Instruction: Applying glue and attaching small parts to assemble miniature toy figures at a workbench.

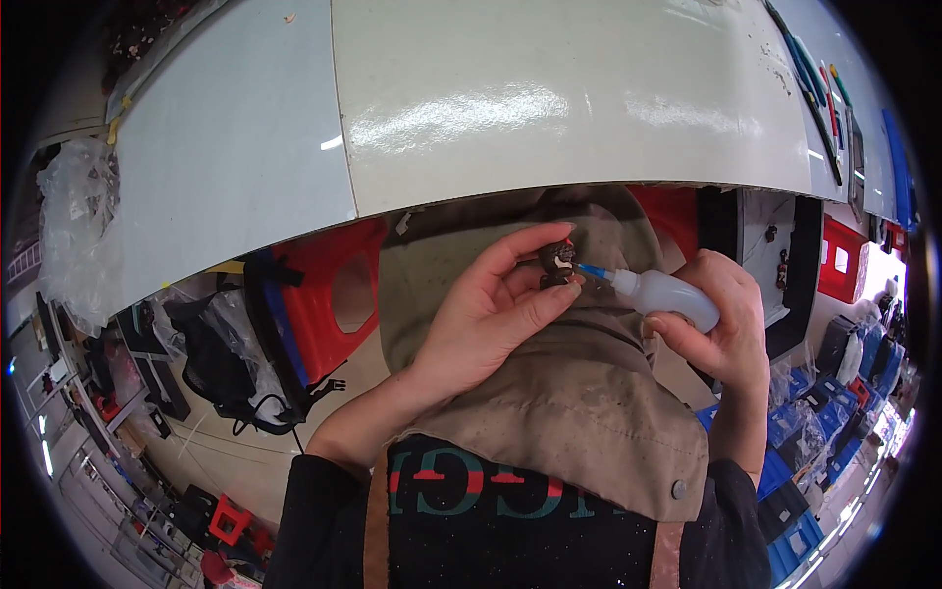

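Between the thumb and fingers of my left hand (505, 304) is a small dark brown figurine (557, 263) with a pale patch and a bit of red at its top. My right hand (721, 319) is wrapped round a whitish squeeze bottle (672, 298), which lies tilted with its nozzle toward the left. The bottle's blue tip (595, 271) meets or nearly meets the figurine's pale patch; I cannot tell whether they touch. Both hands are above my lap, over a brown apron (549, 412).
A pale glossy table (589, 88) spans the far side, its edge just beyond my hands. Pens and thin tools (829, 98) lie at its right end. A clear plastic bag (78, 226) hangs at the left. Red stools (339, 304) stand below, and blue bins (785, 471) fill the right.
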Demonstrator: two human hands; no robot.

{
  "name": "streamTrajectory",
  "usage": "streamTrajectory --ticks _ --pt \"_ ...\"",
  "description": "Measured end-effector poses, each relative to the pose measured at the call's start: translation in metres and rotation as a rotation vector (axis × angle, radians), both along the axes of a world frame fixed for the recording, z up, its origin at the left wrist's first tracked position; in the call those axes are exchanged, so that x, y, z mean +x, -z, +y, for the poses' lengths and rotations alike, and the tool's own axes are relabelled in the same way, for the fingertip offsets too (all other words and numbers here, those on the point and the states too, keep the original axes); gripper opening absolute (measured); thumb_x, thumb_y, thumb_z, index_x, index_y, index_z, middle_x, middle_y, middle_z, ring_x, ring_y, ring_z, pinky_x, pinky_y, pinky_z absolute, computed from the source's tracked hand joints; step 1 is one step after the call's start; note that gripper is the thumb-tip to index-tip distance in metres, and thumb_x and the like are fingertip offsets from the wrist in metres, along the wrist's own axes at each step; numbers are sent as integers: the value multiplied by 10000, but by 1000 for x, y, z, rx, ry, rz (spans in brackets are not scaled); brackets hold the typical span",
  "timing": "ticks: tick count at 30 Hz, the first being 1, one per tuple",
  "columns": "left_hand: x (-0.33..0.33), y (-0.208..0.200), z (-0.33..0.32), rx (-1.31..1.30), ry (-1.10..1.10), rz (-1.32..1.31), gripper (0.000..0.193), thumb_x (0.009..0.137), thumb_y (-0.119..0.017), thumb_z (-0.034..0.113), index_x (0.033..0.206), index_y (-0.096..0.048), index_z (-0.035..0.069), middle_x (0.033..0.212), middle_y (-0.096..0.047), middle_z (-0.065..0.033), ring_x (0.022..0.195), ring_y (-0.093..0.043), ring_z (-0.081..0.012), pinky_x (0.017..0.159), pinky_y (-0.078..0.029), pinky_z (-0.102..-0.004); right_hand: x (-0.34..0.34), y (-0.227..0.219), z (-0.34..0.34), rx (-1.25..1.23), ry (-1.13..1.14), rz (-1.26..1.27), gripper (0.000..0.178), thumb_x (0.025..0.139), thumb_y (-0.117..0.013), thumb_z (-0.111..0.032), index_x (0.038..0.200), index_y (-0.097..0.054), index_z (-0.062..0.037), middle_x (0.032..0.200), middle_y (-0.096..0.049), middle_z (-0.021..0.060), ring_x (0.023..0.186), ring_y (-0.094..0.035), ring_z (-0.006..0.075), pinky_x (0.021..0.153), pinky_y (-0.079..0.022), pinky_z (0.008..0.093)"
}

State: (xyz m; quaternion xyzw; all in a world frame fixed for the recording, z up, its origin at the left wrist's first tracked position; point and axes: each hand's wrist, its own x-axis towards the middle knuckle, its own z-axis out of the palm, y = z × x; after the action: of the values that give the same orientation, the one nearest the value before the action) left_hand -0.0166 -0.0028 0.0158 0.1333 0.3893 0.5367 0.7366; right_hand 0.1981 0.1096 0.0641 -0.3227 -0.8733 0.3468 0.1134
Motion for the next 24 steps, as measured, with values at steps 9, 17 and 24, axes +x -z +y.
streamTrajectory --ticks 9,17,24 --pt "1 1 -1 48 -9 25 502 871 -594 -6 1333 -405 46 1261 -489 -63 1092 -502 -124 952 -425 -261 2 3 -1 -20 31 18 334 667 -745 -304 753 -580 -26 669 -544 77 600 -543 226 532 -404 314" --pt "2 2 3 44 -23 33 506 870 -594 -7 1336 -402 40 1253 -500 -64 1087 -505 -127 955 -419 -264 2 4 8 -58 40 23 347 664 -747 -313 757 -582 -23 670 -543 73 593 -542 220 525 -398 311" --pt "3 -5 0 42 -54 -13 454 931 -519 97 1358 -376 39 1256 -505 -107 1090 -531 -158 960 -428 -294 30 -3 13 -304 281 258 310 698 -740 -247 836 -604 -5 766 -577 37 684 -542 132 602 -407 261"
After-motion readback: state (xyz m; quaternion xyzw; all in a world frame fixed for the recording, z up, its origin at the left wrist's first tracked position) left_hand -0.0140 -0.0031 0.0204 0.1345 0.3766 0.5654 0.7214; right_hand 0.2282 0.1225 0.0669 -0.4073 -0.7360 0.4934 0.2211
